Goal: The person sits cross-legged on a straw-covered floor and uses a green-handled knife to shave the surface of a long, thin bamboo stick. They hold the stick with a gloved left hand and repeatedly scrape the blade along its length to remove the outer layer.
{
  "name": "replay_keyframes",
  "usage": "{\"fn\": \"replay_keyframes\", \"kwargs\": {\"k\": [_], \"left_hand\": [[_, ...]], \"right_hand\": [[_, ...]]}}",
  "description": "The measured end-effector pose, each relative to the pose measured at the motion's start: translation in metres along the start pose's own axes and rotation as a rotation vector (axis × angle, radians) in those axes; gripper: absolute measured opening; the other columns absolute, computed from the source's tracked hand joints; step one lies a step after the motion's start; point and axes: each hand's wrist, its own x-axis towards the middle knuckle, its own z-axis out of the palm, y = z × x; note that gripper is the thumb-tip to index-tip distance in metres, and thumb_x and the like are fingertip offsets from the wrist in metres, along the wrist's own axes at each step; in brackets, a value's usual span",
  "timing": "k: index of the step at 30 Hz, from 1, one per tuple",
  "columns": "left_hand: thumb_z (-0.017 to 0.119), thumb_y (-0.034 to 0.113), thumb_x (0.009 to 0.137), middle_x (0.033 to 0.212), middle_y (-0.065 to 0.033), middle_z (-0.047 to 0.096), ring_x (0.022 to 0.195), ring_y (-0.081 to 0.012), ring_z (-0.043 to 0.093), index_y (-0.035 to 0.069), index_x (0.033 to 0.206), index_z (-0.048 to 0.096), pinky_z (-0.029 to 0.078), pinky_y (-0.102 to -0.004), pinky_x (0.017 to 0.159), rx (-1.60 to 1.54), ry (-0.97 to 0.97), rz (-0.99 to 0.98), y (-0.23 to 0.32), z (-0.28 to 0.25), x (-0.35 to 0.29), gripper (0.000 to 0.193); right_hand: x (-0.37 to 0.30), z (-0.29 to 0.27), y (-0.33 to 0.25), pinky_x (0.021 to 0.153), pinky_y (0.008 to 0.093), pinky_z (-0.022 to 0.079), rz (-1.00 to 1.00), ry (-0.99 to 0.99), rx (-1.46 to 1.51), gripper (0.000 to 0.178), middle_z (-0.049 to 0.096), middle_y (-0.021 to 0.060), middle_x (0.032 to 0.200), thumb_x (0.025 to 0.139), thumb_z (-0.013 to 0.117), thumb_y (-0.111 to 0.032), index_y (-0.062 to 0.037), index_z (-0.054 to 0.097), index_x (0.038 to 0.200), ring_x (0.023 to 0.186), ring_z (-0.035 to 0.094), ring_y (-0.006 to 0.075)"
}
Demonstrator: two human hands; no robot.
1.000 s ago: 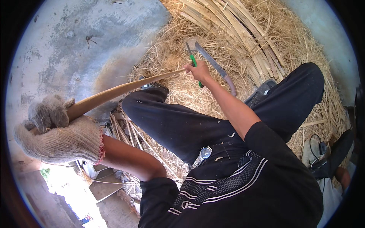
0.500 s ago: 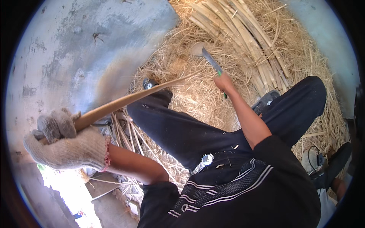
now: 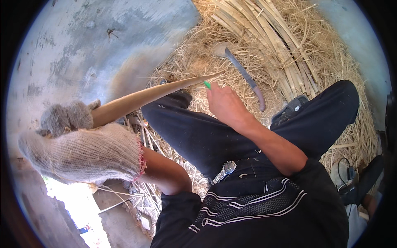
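Note:
My left hand (image 3: 78, 140), in a grey knit work glove, is closed round the thick end of a long, tapering bamboo strip (image 3: 144, 97). From there the strip slants up to the right, its thin tip over the straw. My bare right hand (image 3: 226, 103) is closed on a green-handled tool (image 3: 207, 84); only a bit of green shows at the fingers, close under the strip near its tip. The rest of that tool is hidden. Just beyond my right hand a long-bladed machete (image 3: 242, 71) with a brownish handle lies on the straw, untouched.
Straw and shavings (image 3: 198, 62) cover the floor between my spread legs. A bundle of split bamboo strips (image 3: 277, 45) lies at the far right. A worn blue-white wall (image 3: 82, 53) rises at the left. Another person's arm (image 3: 369, 202) shows at the right edge, near a cable.
My right hand, with the green-handled tool, has moved left from over the machete's handle to beside the strip, uncovering that handle. My left hand still grips the strip.

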Motion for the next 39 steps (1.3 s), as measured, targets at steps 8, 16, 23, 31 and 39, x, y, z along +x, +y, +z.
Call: {"fn": "replay_keyframes", "kwargs": {"k": [8,16,23,31,39], "left_hand": [[0.044,0.009,0.098,0.091,-0.0299,0.063,0.064,-0.0331,0.071,-0.022,0.101,0.051,0.067,-0.0299,0.058,-0.148,0.100,-0.071,0.006,0.011,-0.001,0.032],[0.047,0.009,0.098,0.091,-0.0281,0.063,0.061,-0.0295,0.070,-0.023,0.103,0.050,0.066,-0.0296,0.055,-0.085,0.057,-0.080,0.011,0.003,0.006,0.032],[0.050,0.010,0.097,0.096,-0.0281,0.062,0.065,-0.0296,0.071,-0.021,0.107,0.052,0.065,-0.0282,0.056,-0.370,0.036,-0.198,0.008,0.001,0.000,0.033],[0.054,0.001,0.092,0.105,-0.0272,0.063,0.072,-0.0268,0.072,-0.015,0.119,0.051,0.065,-0.0277,0.062,0.220,-0.008,0.088,-0.003,0.003,-0.008,0.032],[0.058,-0.001,0.089,0.106,-0.0270,0.063,0.077,-0.0274,0.073,-0.019,0.115,0.051,0.066,-0.0263,0.063,0.179,-0.084,-0.030,0.006,0.008,-0.002,0.033]], "right_hand": [[-0.001,0.006,-0.006,0.045,0.0470,0.051,0.021,0.013,0.300,0.021,0.056,0.0216,0.052,0.098,0.047,-0.017,0.0029,0.047,0.091,0.051,0.063,0.0382],[0.002,0.024,0.010,0.050,0.0449,0.054,-0.017,0.023,-0.022,0.022,0.061,0.0260,0.067,0.099,0.044,-0.017,0.0044,0.049,0.097,0.060,0.066,0.0380],[-0.012,-0.018,-0.031,0.055,0.0444,0.056,-0.102,-0.045,0.066,0.026,0.062,0.0284,0.072,0.098,0.046,-0.017,0.0074,0.053,0.098,0.067,0.068,0.0388],[0.002,0.000,0.001,0.053,0.0469,0.055,0.078,-0.119,0.038,0.024,0.064,0.0255,0.072,0.098,0.047,-0.017,0.0060,0.053,0.095,0.057,0.065,0.0388],[0.017,0.073,0.166,0.077,0.0479,0.054,0.393,-0.360,-0.332,0.025,0.065,0.0311,0.096,0.091,0.056,-0.014,0.0086,0.065,0.095,0.089,0.068,0.0410]]}}
